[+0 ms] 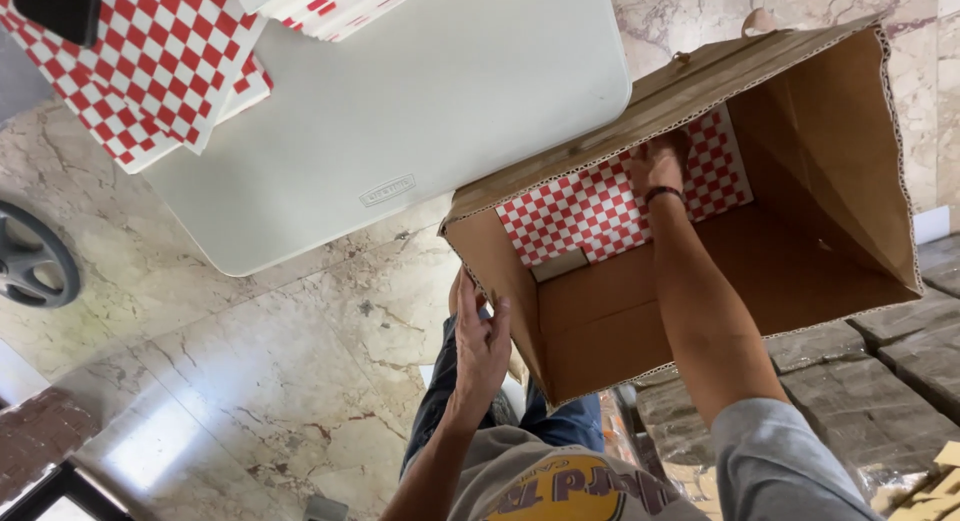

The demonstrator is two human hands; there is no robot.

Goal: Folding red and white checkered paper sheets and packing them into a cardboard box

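- Reaching deep into a large brown cardboard box (800, 251), the right hand (657, 166) lies with its fingers spread flat on a red-and-white checkered paper (590, 211) at the far inner wall of the box; it presses on the paper and does not grip it.
- A dark band sits around the right wrist, and the bare forearm crosses the open mouth of the box.
- The left hand (482, 341) is outside the box, at its left outer wall; the palm and fingers rest against the cardboard near the corner, open and not clenched.
- The box is tipped so that its opening faces the camera, and its upper edge leans against the rim of a white surface (420, 101).
- On the white surface, at the upper left, lie more checkered sheets (150, 71) in a loose stack, well apart from both hands.
- A black flat object (60, 6) rests on top of these sheets at the corner; I cannot tell what it is.
- Below the surface there is a marble floor (230, 361) with pale veins.
- The person wears blue jeans and a grey shirt.
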